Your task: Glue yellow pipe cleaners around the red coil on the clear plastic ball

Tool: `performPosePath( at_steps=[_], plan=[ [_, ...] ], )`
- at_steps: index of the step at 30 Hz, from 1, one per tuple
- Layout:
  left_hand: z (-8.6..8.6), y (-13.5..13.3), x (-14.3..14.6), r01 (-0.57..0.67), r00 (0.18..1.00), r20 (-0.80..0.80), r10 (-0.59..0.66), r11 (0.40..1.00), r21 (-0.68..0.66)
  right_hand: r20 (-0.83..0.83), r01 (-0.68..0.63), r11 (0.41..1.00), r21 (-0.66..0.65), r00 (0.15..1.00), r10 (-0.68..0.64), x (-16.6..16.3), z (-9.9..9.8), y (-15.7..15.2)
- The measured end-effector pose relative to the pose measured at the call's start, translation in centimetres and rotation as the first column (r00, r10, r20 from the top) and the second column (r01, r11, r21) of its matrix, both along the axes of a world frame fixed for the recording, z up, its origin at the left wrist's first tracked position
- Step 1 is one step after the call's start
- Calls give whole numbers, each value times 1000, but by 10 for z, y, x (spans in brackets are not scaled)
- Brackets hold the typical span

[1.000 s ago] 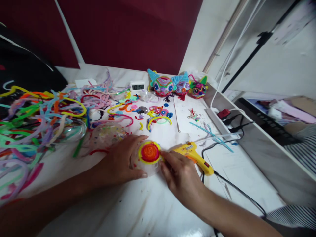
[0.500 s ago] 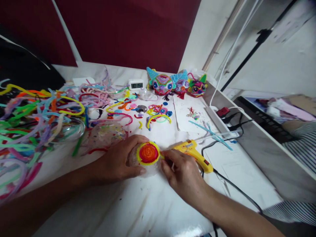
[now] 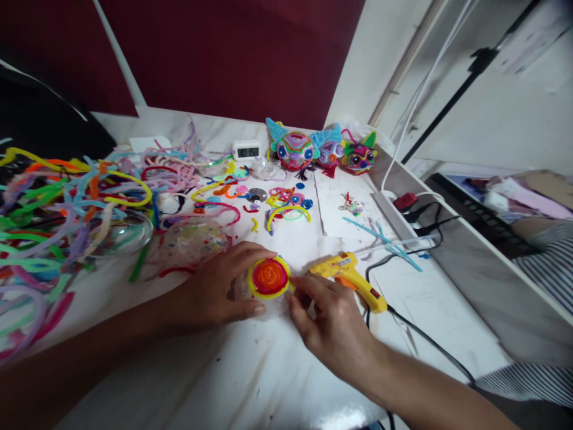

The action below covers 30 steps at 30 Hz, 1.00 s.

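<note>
A clear plastic ball rests on the white tabletop, its top covered by a coiled pipe-cleaner disc: orange in the middle, then red, with a yellow pipe cleaner around the rim. My left hand grips the ball from the left, thumb in front and fingers behind. At the disc's right edge, my right hand pinches the end of the yellow pipe cleaner; its fingertips partly hide that end. Just beyond my right hand lies a yellow glue gun, nozzle pointing left.
Many loose pipe cleaners pile up on the left. A small digital clock and decorated animal-faced balls stand at the back. Cut pieces and buttons lie mid-table. A power strip and cables run along the right edge, by a striped sleeve.
My right fingers have shifted very slightly left against the disc, and less of the yellow end shows. My left hand and the ball stay nearly still.
</note>
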<state>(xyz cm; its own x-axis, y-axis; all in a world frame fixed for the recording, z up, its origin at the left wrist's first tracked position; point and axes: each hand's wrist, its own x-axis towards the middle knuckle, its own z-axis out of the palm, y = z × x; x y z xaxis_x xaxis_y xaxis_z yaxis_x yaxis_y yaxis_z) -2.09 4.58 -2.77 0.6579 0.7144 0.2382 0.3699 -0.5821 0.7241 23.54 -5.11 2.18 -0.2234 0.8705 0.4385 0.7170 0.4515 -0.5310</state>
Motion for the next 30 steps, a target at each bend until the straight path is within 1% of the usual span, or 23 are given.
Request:
performPosePath(
  at_steps=[7,11,16,18,21,25,30],
  plan=[
    [0,-9,5,-35,999,-3,36,995,89,11,-4,998,57,1000,3,2,-4,0],
    [-8,-22,8,-105,994,-9,107,987,120,-4,7,997,81,1000,-7,3,-7,0],
    [-17,-32,13,-157,987,44,153,978,134,-24,11,998,56,1000,-10,2,-4,-1],
    [-17,-34,15,-171,985,55,165,977,128,-46,10,999,35,999,-8,0,-2,-2],
    [-12,-35,17,-178,984,54,173,977,121,-85,5,1000,15,996,-4,-2,-2,-5],
    [-6,-36,21,-175,983,74,167,977,121,-113,8,1000,29,994,-4,-6,-5,-9],
    [-12,-37,26,-225,970,126,207,962,155,-108,7,999,33,994,-3,-7,-9,-7]
  ],
)
